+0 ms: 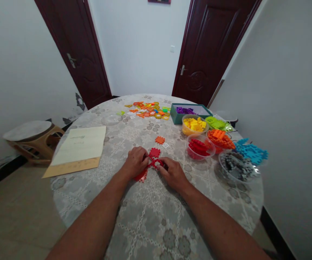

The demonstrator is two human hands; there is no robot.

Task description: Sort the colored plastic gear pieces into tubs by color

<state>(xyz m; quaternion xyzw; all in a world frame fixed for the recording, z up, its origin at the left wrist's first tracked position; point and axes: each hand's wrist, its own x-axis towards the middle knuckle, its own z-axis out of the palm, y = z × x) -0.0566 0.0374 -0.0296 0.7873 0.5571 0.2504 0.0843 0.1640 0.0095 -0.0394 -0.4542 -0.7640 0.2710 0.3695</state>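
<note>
My left hand (138, 161) is closed at the left end of a red interlocking plastic piece (154, 163) with notched edges. From the other side my right hand (173, 172) pinches the same piece, where a whitish patch shows. Just beyond the fingers lies a square red notched piece (155, 152); whether it is joined to the held one I cannot tell. Beneath my left hand more red pieces (141, 176) stick out, partly covered by it. Farther off are an orange notched piece (160, 139) and a small white printed slip (165, 145).
Tubs of red (199, 147), yellow (194, 125), orange (220, 139) and grey pieces (237, 167) stand on the right, near blue (251, 151) and green pieces (217, 123). Behind is a green box (176, 116) with purple pieces. Mixed pieces (147, 109) lie at the back, paper (82, 142) at left.
</note>
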